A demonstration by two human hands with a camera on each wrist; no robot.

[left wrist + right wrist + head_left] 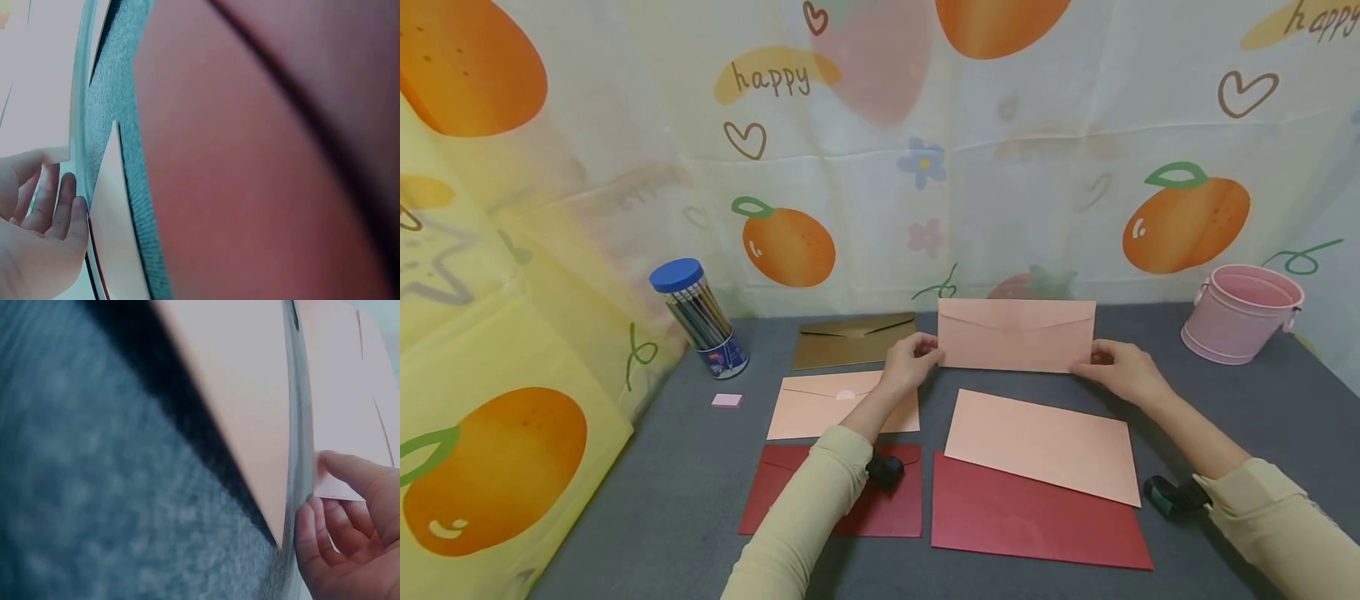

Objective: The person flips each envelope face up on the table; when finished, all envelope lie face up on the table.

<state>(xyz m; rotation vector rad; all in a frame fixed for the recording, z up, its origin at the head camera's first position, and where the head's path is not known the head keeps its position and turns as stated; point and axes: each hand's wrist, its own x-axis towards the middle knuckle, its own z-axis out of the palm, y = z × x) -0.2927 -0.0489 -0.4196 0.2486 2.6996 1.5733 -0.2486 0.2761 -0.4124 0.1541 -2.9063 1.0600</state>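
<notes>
A pale pink envelope (1017,335) is held between both hands at the back of the table, its flap side facing me. My left hand (912,360) pinches its lower left corner, and my right hand (1122,372) pinches the lower right one. In the right wrist view, the right thumb lies on the front face of the pink envelope (340,394) with the fingers behind. The left wrist view shows the left hand (44,231) at the other corner. Below it, a peach envelope (1037,442) lies slanted, partly over a large red envelope (1037,518).
Left of these, a gold envelope (842,348), another peach envelope (808,408) and another red envelope (775,479) lie in a column, the left arm crossing the lower two. A blue-lidded tub of pencils (702,321), a small pink block (727,401) and a pink bucket (1236,325) stand around.
</notes>
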